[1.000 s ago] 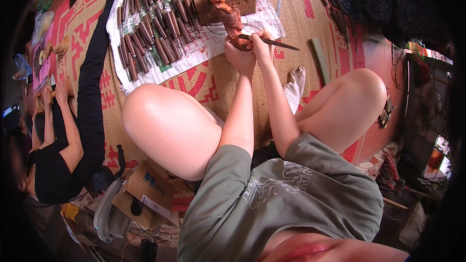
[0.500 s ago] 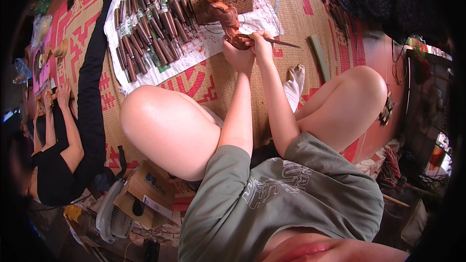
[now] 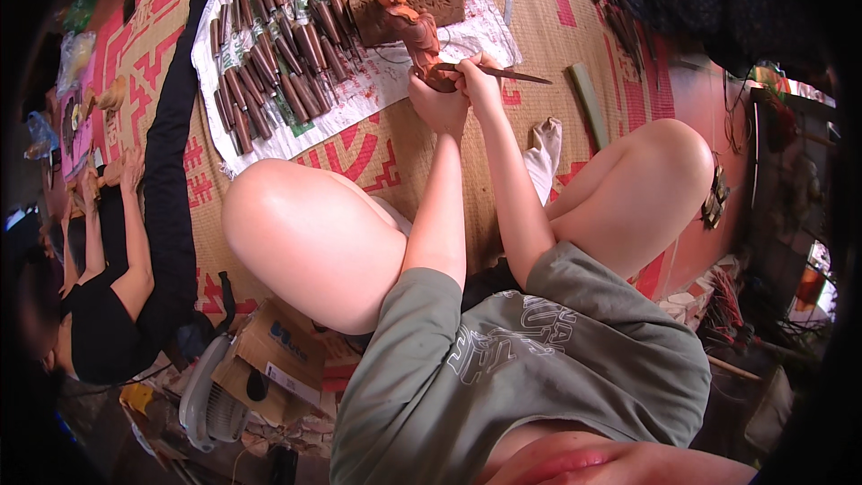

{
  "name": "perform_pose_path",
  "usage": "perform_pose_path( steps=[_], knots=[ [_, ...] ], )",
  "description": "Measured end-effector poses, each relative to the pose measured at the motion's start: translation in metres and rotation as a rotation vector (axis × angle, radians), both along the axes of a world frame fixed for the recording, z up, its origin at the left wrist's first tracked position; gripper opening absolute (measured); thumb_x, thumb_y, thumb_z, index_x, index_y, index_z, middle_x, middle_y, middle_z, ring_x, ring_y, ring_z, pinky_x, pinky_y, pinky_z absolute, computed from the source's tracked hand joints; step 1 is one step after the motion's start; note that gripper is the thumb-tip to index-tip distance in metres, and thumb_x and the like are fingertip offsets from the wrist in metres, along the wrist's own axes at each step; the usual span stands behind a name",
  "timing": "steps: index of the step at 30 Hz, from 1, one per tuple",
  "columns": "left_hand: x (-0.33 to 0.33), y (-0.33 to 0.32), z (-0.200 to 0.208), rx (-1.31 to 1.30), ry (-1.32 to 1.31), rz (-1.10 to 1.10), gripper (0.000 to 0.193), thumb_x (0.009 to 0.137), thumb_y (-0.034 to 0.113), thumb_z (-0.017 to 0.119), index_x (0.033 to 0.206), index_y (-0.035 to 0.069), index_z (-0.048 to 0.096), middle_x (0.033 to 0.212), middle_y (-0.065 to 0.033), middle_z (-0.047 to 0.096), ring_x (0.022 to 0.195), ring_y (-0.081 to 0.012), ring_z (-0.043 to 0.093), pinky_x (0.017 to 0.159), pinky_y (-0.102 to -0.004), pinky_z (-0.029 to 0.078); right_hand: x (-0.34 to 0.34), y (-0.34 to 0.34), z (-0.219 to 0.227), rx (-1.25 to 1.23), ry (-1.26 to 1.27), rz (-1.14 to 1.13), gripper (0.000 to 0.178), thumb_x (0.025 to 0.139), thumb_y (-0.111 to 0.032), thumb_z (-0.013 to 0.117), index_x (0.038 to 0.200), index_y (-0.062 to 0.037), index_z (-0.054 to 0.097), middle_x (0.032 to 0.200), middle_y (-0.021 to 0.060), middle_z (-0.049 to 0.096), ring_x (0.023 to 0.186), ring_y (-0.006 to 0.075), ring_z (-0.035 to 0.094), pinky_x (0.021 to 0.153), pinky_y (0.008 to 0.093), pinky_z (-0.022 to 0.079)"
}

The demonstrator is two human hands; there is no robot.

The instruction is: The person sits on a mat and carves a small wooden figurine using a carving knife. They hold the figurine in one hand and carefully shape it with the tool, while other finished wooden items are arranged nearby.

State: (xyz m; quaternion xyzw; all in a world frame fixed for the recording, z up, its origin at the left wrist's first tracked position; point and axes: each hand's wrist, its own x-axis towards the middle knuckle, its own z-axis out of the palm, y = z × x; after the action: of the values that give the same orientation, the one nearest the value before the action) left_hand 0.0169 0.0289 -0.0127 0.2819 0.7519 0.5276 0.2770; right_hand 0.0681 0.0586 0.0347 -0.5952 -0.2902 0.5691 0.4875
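My left hand (image 3: pixel 438 106) grips the lower end of a reddish-brown carved wooden figurine (image 3: pixel 415 31), which leans away from me. Close beside it, my right hand (image 3: pixel 479 83) is closed on a thin dark carving tool (image 3: pixel 516 75). One end of this tool meets the base of the figurine; the other sticks out to the right past my fingers. The tool's working tip is too small to make out. Behind the figurine lies a brown block (image 3: pixel 444 0) with a relief-cut face.
A white cloth (image 3: pixel 364 103) bears rows of wooden-handled carving tools (image 3: pixel 269 58) on a patterned mat (image 3: pixel 489 148). A pale green bar (image 3: pixel 588 103) lies right of my hands; more long tools (image 3: pixel 620 18) are farther right. At the left, a co-worker's arms (image 3: pixel 133 233) reach over a pale wooden piece.
My right hand and the carving tool have shifted very slightly, the tool's outer end a little up and left. The co-worker's hand at the left has moved a little. My left hand keeps its hold.
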Motion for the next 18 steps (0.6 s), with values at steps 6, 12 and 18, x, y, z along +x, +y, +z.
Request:
perform_pose_path(
  steps=[6, 12, 18],
  knots=[
    [-0.001, -0.003, 0.004, 0.029, 0.087, -0.013, 0.074, 0.059, 0.03, 0.075, 0.117, -0.003, 0.043, 0.103, -0.0233, 0.052, 0.1, -0.0412, 0.052, 0.084, -0.0467, 0.042, 0.002, -0.005, -0.006, 0.107, -0.033, 0.015, 0.016, 0.074, -0.001, 0.059, 0.063, -0.0055, 0.048, 0.056, 0.0073, 0.059, 0.044, 0.0097, 0.052, 0.042, 0.0227, 0.04],
    [-0.002, 0.0, 0.002, 0.033, 0.021, -0.022, 0.071, 0.062, 0.03, 0.073, 0.117, -0.003, 0.044, 0.102, -0.0233, 0.053, 0.098, -0.0408, 0.053, 0.082, -0.046, 0.042, -0.001, -0.008, -0.01, 0.244, -0.176, 0.074, 0.015, 0.076, -0.003, 0.057, 0.065, -0.0055, 0.047, 0.059, 0.006, 0.059, 0.047, 0.0074, 0.051, 0.044, 0.0213, 0.039],
    [-0.001, -0.002, -0.004, 0.065, 0.093, -0.016, 0.072, 0.063, 0.031, 0.072, 0.12, -0.003, 0.043, 0.104, -0.0233, 0.053, 0.099, -0.0414, 0.053, 0.083, -0.0474, 0.042, -0.002, -0.016, -0.005, 0.186, -0.059, 0.003, 0.012, 0.072, -0.003, 0.057, 0.062, -0.0015, 0.049, 0.058, 0.006, 0.058, 0.051, 0.0092, 0.053, 0.049, 0.0237, 0.043]
  ],
)
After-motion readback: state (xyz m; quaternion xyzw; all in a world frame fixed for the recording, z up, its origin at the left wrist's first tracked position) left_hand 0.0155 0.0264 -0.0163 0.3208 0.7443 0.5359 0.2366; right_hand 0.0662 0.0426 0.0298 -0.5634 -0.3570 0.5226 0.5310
